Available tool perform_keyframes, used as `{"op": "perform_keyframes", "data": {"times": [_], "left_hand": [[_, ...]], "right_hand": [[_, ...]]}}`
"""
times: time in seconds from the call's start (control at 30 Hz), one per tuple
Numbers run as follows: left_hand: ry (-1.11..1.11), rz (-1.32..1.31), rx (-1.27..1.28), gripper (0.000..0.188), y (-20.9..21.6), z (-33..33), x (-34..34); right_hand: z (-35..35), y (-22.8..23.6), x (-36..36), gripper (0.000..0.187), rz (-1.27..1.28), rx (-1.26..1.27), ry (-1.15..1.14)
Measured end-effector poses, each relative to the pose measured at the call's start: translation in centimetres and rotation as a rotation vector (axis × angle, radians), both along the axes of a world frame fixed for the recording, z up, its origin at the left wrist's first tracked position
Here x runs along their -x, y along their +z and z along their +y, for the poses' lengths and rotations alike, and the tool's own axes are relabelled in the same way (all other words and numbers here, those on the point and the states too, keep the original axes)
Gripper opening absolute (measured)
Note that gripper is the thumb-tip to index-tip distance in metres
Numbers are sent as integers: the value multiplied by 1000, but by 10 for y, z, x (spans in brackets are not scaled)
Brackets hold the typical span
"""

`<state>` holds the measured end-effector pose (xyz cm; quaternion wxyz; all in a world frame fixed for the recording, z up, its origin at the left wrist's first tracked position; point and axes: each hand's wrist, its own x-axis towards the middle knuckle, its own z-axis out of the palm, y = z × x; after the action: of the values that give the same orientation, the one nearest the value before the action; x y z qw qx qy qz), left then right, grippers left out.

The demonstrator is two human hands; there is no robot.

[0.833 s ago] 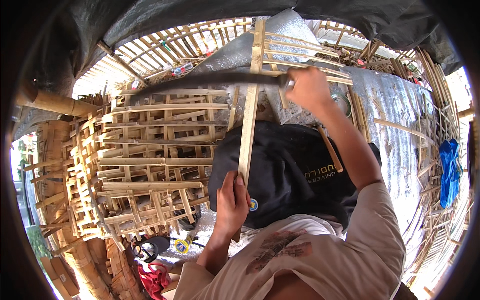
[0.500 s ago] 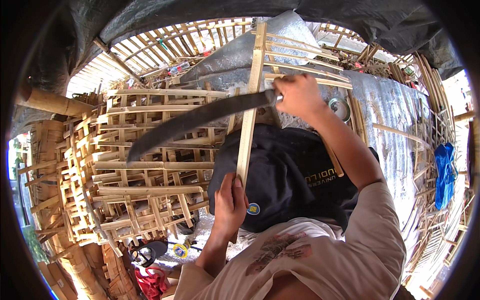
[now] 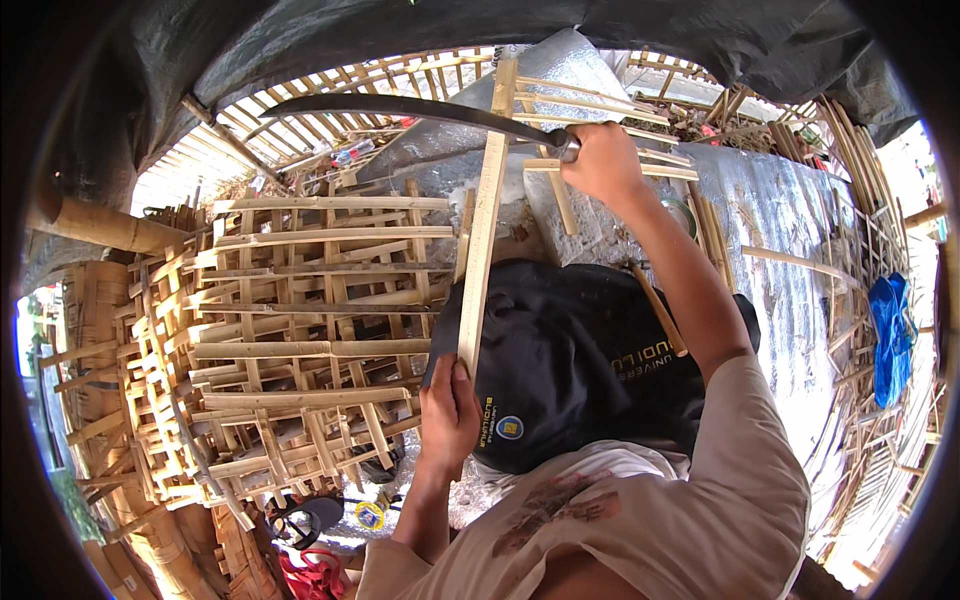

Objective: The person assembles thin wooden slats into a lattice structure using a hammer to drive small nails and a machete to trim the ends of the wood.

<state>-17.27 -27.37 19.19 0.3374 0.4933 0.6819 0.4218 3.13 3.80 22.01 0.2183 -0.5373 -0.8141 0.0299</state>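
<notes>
My left hand (image 3: pixel 450 415) is closed round the near end of a long, pale bamboo strip (image 3: pixel 484 230), which stands up and away from me above my lap. In my right hand (image 3: pixel 605 165) is the handle of a machete (image 3: pixel 410 108), its long dark curved blade pointing left. The blade crosses the upper part of the strip; whether it touches the strip I cannot tell. A black cloth (image 3: pixel 560 350) with a round emblem covers my lap beneath the strip.
Crossed bamboo slats (image 3: pixel 320 310) are piled at the left. Several cut strips (image 3: pixel 610 168) lie beyond my right hand on metal sheeting (image 3: pixel 790 220). A blue cloth or bag (image 3: pixel 889 340) hangs at the right. A dark cap (image 3: pixel 305 520) and red item (image 3: pixel 315 575) lie at lower left.
My right hand has moved away from me with the machete, the blade swinging up from low left to near level. My left hand and the strip have shifted slightly left.
</notes>
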Motion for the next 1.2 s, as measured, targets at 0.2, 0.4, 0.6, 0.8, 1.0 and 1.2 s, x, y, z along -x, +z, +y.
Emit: {"op": "perform_keyframes", "data": {"times": [0.2,0.4,0.6,0.8,1.0,1.2], "left_hand": [[-53,-4,61,26,1,-10,-1],[-84,-204,171,23,8,-28,-8],[-55,-310,187,23,3,-33,-3],[-116,-584,259,28,0,-18,-16],[-93,-970,324,28,-9,-5,-10],[-94,-1018,342,25,-1,21,-26]], "right_hand": [[19,11,-11,23,-59,42,-82],[24,7,-24,22,-17,62,-89],[24,9,-32,28,3,79,-83],[64,-26,-85,31,144,202,-325],[-20,-19,-94,38,361,328,-288],[-149,-46,-60,29,504,62,90]]}}
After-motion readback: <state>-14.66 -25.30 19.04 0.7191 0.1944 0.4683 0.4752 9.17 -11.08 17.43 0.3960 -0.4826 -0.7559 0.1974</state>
